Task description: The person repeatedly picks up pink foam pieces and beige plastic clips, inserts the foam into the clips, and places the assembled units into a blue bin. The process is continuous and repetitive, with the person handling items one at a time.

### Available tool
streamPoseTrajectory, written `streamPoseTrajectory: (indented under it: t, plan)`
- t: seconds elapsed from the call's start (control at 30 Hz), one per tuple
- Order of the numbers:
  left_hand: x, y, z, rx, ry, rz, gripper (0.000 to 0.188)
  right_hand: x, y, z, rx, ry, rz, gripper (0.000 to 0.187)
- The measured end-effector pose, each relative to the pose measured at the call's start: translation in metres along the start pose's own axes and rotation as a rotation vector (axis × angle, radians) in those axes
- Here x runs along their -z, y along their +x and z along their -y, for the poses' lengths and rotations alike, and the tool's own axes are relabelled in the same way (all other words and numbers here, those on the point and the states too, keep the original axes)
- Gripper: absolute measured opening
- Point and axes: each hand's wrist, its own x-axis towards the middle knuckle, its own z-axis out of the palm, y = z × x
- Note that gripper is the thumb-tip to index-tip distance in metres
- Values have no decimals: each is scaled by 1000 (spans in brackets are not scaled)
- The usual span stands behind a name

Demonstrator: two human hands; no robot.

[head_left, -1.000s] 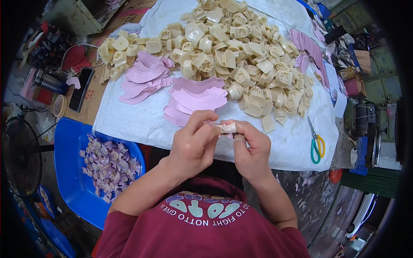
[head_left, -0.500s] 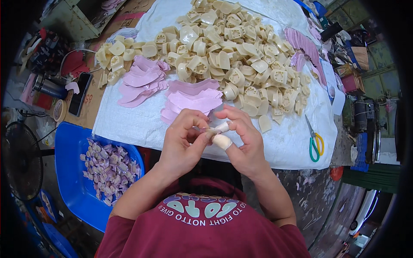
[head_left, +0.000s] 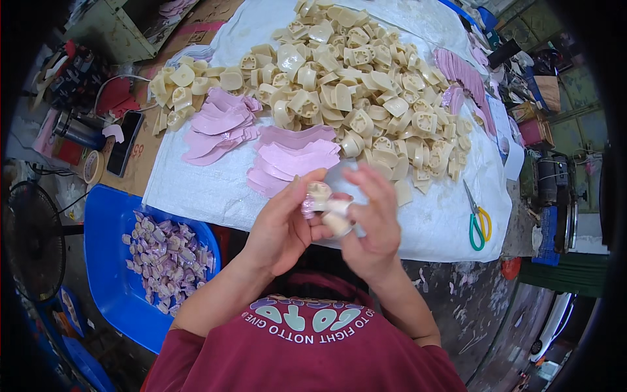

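Observation:
In front of my chest, my left hand (head_left: 277, 228) is closed around a small cream shoe heel (head_left: 319, 191) partly covered in glittery pink material. Close against it on the right is my right hand (head_left: 377, 228), smeared by motion, with pale coverings on the thumb and a finger. A blurred greyish patch shows between the hands; I cannot make out what it is. Just beyond them lies a stack of pink cut pieces (head_left: 294, 157), with a second pink stack (head_left: 219, 127) to its left. Behind these spreads a big heap of bare cream heels (head_left: 353, 85).
A white cloth (head_left: 196, 196) covers the table. Scissors (head_left: 478, 219) with green and yellow handles lie at the right. At lower left, a blue tub (head_left: 108, 261) holds many pink-covered heels (head_left: 166, 261). A phone (head_left: 124, 144), tape roll (head_left: 93, 167) and fan (head_left: 36, 242) are further left.
My hands have turned so that the heel between them now shows its end. The right hand has moved quickly and blurs; its fingers have shifted right. The view has shifted slightly.

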Motion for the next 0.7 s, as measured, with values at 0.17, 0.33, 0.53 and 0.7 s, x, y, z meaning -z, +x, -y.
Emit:
streamPoseTrajectory:
  t: [0.17,0.33,0.53,0.7]
  plan:
    - [-14,-10,-3,-75,68,24,48,-14,-8,6,-685,998,-8,43]
    - [-19,-12,5,-177,142,-105,49,-15,-6,14,-865,1093,212,45]
    - [-16,-11,13,-353,523,-93,52,-16,-3,13,-896,1232,165,36]
    - [-13,1,16,-423,509,-138,53,-35,-9,13,-772,834,111,34]
